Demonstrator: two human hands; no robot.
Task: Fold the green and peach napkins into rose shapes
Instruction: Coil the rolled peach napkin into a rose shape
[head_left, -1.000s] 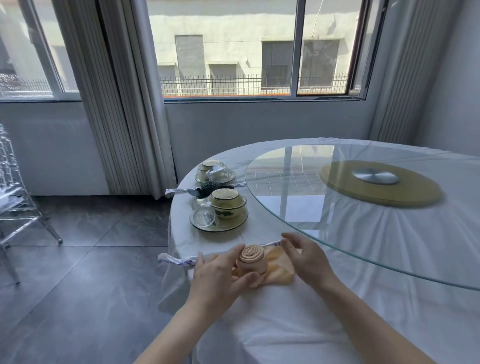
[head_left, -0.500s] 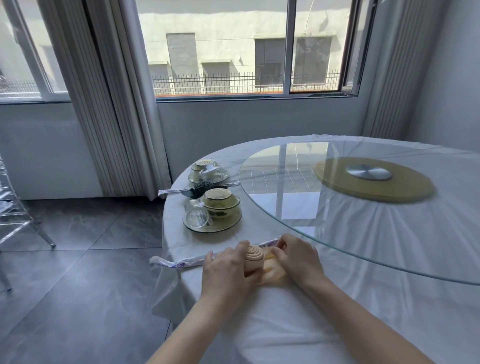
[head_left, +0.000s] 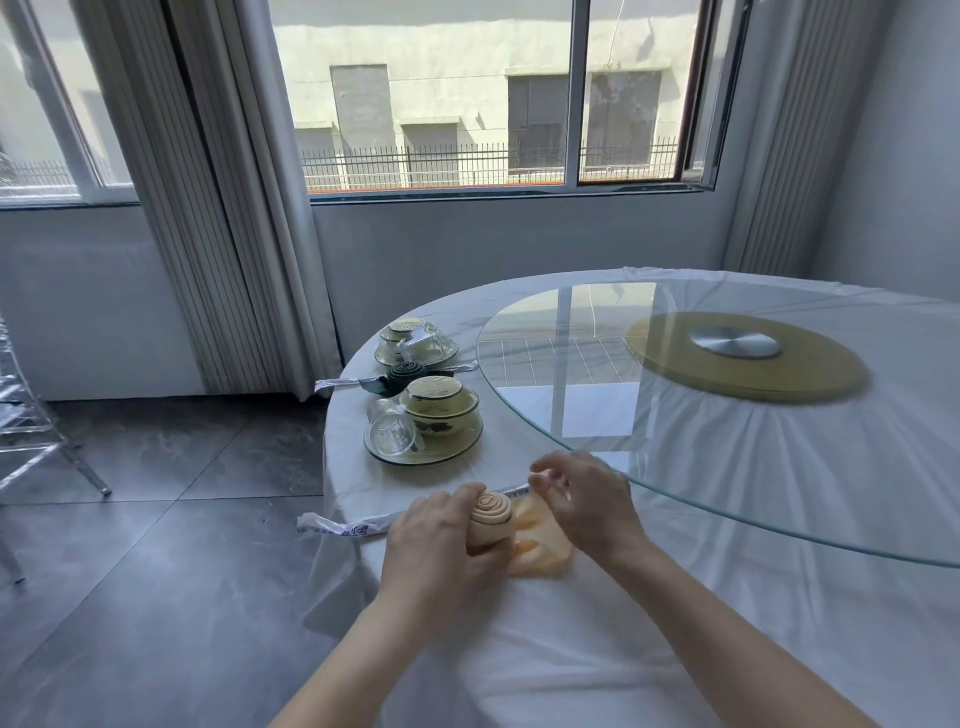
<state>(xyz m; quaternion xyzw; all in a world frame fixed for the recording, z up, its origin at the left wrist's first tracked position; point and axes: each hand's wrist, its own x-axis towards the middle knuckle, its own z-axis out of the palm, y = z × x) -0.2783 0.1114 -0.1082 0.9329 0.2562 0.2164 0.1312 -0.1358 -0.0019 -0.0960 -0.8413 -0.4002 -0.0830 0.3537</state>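
While our left hand (head_left: 436, 551) closes its fingers round the rolled peach napkin (head_left: 491, 514), our right hand (head_left: 587, 504) hovers just beside it. Its fingers curl; we cannot tell round what.

peach napkin (head_left: 491, 519): matt cloth | turntable (head_left: 675, 415): glossy glass | tablecloth (head_left: 597, 649): smooth white cloth

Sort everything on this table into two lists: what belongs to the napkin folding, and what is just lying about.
Belongs to the job:
- peach napkin, rolled, gripped by the left hand
- right hand, beside it
- green napkin, already rolled

Just lying about:
- near place setting
- far place setting
- glass turntable
- wrapped strip at the table edge
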